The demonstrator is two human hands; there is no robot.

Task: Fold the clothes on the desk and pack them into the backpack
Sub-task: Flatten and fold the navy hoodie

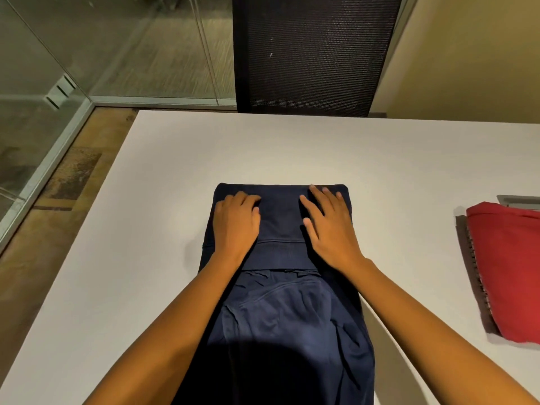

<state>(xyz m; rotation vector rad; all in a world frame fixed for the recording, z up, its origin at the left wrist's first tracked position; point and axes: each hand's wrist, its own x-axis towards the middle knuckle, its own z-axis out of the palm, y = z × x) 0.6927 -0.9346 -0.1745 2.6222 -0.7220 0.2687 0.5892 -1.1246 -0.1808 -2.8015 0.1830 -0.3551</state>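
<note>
A navy blue garment (287, 311) lies lengthwise down the middle of the white desk (292, 150), its far end folded back over itself with a ribbed hem showing. My left hand (236, 222) rests flat on the left side of that folded part, fingers slightly bent. On the right side my right hand (328, 220) presses down with its fingers spread and straight. A red folded garment (508, 270) lies at the desk's right edge on top of a dark patterned piece (474, 276). No backpack is in view.
A black mesh chair (312, 54) stands behind the desk's far edge. Glass walls (87, 54) and patterned floor lie to the left. A grey inset (520, 200) sits in the desk beyond the red garment. Bare desk surface surrounds the navy garment.
</note>
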